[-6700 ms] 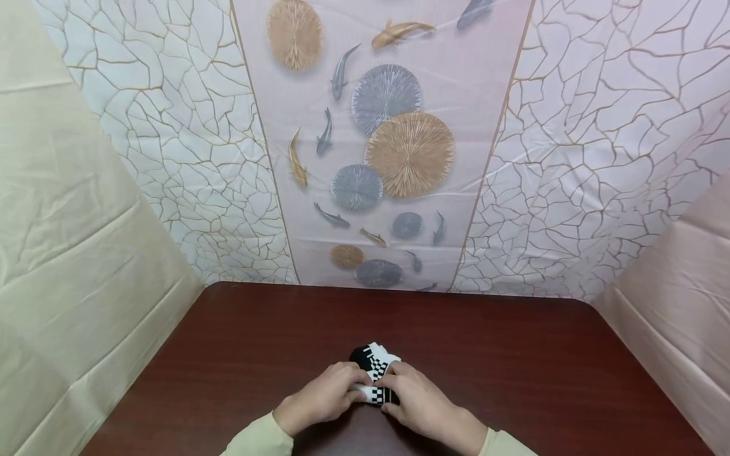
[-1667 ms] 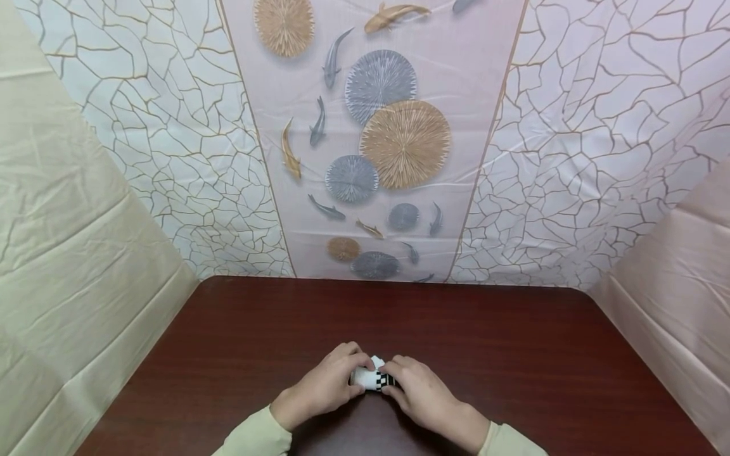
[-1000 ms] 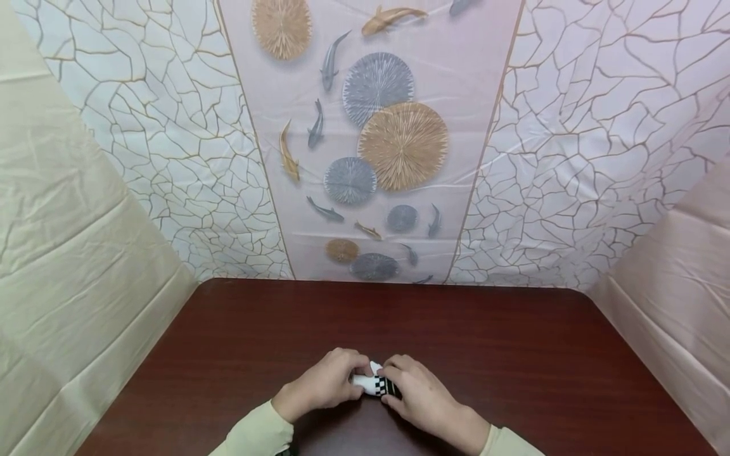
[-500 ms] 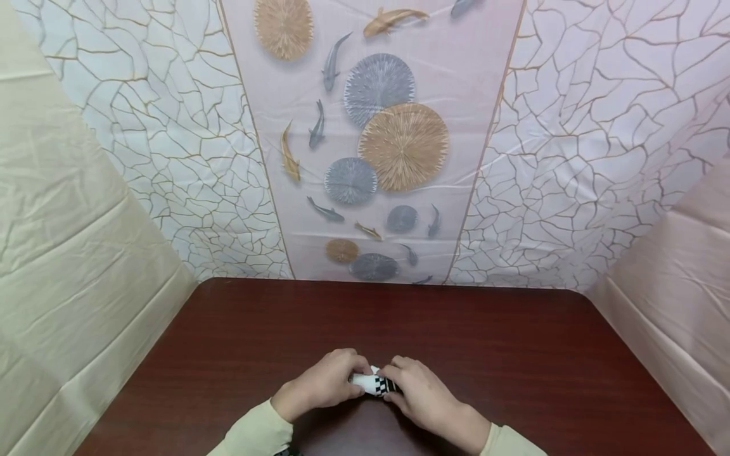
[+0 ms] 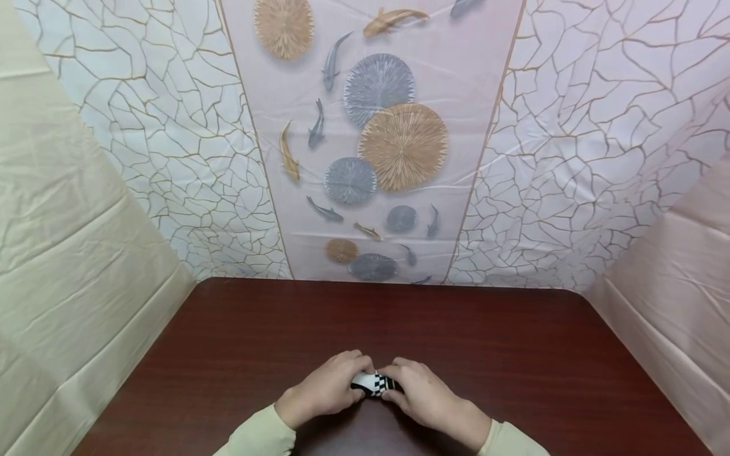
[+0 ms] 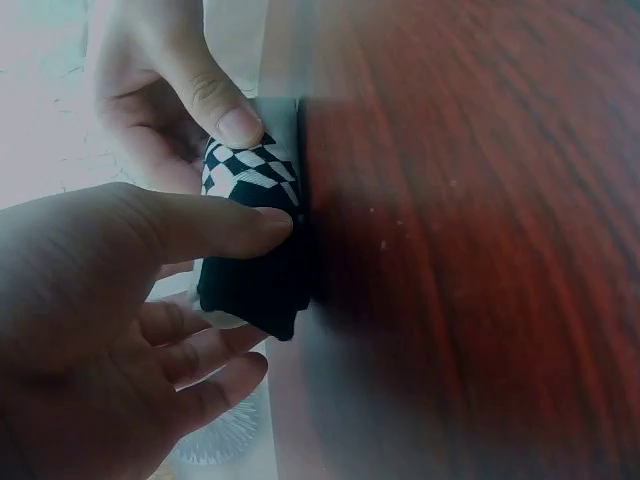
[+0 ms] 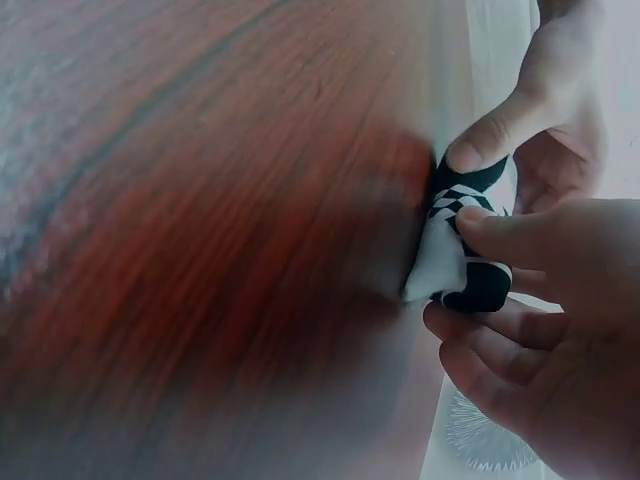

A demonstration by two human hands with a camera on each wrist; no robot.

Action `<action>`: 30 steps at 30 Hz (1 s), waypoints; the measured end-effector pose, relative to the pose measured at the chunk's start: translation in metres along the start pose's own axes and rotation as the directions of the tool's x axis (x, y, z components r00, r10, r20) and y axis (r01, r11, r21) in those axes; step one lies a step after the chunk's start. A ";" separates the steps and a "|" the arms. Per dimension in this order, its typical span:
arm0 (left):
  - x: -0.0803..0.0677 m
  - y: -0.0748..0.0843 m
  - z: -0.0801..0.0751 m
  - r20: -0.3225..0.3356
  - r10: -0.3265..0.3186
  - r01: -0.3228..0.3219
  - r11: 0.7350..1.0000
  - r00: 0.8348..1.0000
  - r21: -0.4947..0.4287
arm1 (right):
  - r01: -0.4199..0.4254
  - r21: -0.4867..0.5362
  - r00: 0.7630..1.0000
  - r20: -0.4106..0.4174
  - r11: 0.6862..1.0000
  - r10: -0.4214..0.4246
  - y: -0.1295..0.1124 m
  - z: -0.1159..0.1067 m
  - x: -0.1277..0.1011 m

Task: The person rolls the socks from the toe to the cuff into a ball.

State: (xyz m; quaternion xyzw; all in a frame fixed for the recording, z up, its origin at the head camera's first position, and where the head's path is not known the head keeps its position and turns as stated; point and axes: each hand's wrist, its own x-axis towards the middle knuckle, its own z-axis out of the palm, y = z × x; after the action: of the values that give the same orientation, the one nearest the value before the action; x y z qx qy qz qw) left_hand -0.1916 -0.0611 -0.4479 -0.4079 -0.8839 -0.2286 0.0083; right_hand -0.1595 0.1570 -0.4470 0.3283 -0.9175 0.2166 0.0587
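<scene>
A rolled-up black-and-white checkered sock bundle lies on the dark red-brown table, near its front edge. My left hand grips the bundle's left side, thumb on top and fingers curled beneath. My right hand pinches its right side. In the left wrist view the bundle shows a black end and a checkered band, held between both thumbs. The right wrist view shows the bundle with a white patch facing the table.
Patterned cloth with fish and round discs hangs behind the table. Cream sheets close off the left side and a pinkish sheet the right. Pale green sleeves cover both forearms.
The socks, loosely spread beyond the hands 6.7 s ago, are now rolled into a tight small bundle between both hands. Over the last second the hands barely shifted.
</scene>
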 end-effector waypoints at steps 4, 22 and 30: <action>0.000 -0.001 -0.002 0.013 -0.018 0.018 1.000 1.000 -0.014 | 0.002 -0.029 1.000 0.006 1.000 -0.001 -0.001 0.001 0.001; -0.003 0.001 -0.003 0.085 -0.113 0.119 0.991 0.990 -0.066 | 0.031 -0.176 0.998 -0.052 0.984 -0.041 -0.001 0.013 0.002; -0.003 0.003 0.006 0.031 -0.091 0.092 0.995 0.995 -0.024 | -0.004 -0.066 1.000 -0.016 0.998 0.003 0.000 0.010 0.001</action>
State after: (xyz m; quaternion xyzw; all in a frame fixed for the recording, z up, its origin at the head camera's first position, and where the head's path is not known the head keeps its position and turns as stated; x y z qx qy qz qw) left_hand -0.1867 -0.0590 -0.4526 -0.3705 -0.8987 -0.2337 -0.0206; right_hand -0.1597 0.1518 -0.4561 0.3229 -0.9242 0.1891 0.0763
